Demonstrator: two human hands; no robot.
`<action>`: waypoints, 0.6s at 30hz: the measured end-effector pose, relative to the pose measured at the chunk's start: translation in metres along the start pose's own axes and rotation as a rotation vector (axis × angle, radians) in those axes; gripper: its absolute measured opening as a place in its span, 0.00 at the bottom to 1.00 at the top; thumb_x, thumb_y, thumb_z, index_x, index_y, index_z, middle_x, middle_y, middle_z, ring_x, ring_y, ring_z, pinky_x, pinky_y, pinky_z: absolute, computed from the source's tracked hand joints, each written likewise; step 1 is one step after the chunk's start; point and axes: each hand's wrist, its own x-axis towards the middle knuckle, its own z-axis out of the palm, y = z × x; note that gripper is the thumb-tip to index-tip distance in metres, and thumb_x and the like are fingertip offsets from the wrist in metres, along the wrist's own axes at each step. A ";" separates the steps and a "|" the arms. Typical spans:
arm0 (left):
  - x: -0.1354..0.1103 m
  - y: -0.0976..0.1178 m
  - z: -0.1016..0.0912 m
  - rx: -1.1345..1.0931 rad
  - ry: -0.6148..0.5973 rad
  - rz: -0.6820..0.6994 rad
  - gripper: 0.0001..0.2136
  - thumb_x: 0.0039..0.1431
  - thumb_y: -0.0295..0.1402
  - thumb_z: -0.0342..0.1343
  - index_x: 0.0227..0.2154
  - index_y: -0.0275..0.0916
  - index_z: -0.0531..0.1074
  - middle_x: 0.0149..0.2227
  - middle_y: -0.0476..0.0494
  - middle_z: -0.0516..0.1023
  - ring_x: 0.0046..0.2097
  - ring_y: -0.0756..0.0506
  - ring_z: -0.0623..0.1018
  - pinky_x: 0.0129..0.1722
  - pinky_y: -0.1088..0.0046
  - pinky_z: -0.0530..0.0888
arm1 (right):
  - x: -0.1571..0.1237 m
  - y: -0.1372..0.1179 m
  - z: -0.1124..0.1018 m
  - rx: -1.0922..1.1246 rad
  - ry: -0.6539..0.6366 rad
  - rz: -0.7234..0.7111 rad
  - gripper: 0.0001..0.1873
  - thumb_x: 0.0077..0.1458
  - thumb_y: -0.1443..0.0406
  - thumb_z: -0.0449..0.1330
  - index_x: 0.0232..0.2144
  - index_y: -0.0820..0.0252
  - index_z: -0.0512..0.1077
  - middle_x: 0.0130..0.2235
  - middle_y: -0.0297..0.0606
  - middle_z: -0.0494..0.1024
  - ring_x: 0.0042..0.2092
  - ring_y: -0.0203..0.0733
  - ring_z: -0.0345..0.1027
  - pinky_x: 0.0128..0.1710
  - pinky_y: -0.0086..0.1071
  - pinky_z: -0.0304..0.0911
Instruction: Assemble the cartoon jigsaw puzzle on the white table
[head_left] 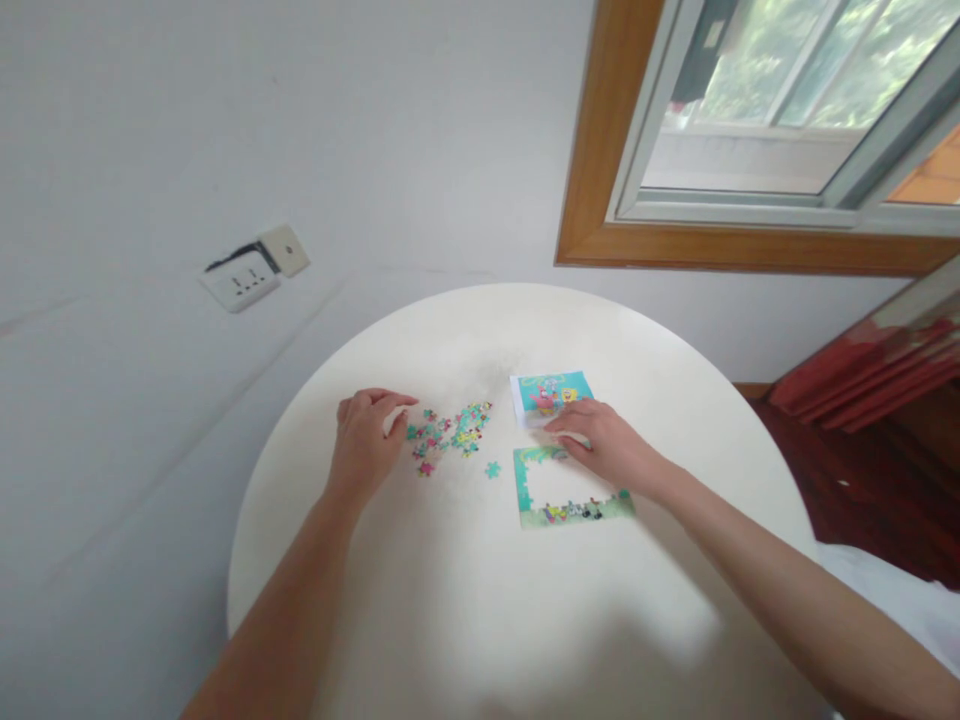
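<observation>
My left hand rests at the left edge of a loose heap of jigsaw pieces, its thumb and fingers apart and nothing visible between them. One teal jigsaw piece lies by itself, right of the heap. Over the gap between a picture card and a jigsaw border is my right hand, fingers stretched out and thumb apart. It covers the card's lower right corner and part of the border's top edge. The card shows cartoon figures on teal. Inside the border the white surface shows.
Everything lies on a round white table standing against a pale wall. A wall socket is at the left. At the upper right is a wood-framed window, with a red curtain below it.
</observation>
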 end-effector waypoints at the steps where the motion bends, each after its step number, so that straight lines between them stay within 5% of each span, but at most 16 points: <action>1: 0.000 -0.003 -0.001 0.004 -0.009 -0.006 0.13 0.59 0.32 0.49 0.42 0.41 0.76 0.40 0.40 0.71 0.48 0.38 0.71 0.55 0.55 0.63 | 0.010 -0.001 0.003 0.005 0.005 -0.013 0.14 0.59 0.70 0.55 0.45 0.57 0.77 0.48 0.43 0.78 0.51 0.46 0.68 0.53 0.42 0.61; 9: -0.003 -0.020 0.003 -0.124 -0.277 -0.093 0.15 0.56 0.40 0.51 0.41 0.40 0.76 0.35 0.44 0.74 0.32 0.45 0.72 0.38 0.67 0.71 | 0.079 -0.005 0.029 -0.126 -0.026 0.075 0.14 0.58 0.65 0.59 0.46 0.56 0.77 0.44 0.43 0.76 0.49 0.49 0.64 0.49 0.41 0.58; 18: -0.002 -0.011 0.003 -0.157 -0.381 -0.099 0.16 0.56 0.42 0.50 0.39 0.40 0.77 0.33 0.45 0.74 0.32 0.46 0.72 0.36 0.69 0.70 | 0.101 -0.006 0.038 -0.147 -0.103 0.076 0.15 0.60 0.59 0.58 0.48 0.51 0.76 0.47 0.43 0.72 0.50 0.49 0.59 0.48 0.39 0.55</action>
